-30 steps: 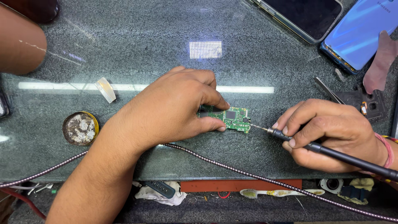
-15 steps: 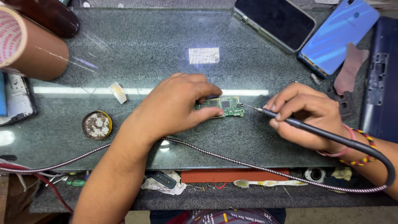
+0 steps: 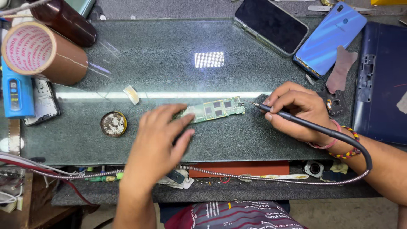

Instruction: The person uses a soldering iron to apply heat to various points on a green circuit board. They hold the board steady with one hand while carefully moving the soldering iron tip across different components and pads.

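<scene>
A narrow green circuit board (image 3: 215, 109) lies flat on the glass-topped bench (image 3: 169, 63). My left hand (image 3: 159, 142) rests palm down just left of it, fingers spread, fingertips touching the board's left end. My right hand (image 3: 296, 111) grips a black soldering iron (image 3: 275, 112) like a pen. Its tip points at the board's right end and hovers a little off it. The iron's black cord loops back past my right wrist.
Two phones (image 3: 271, 24) (image 3: 330, 37) lie at the back right, beside a dark blue panel (image 3: 381, 80). A brown tape roll (image 3: 42, 53), a blue device (image 3: 17, 91) and a round tin (image 3: 113, 123) stand at the left. A braided cable (image 3: 254, 178) runs along the front edge.
My left hand has drawn back toward me and opened flat, uncovering most of the board. The iron's tip has come slightly off the board. The camera has pulled back.
</scene>
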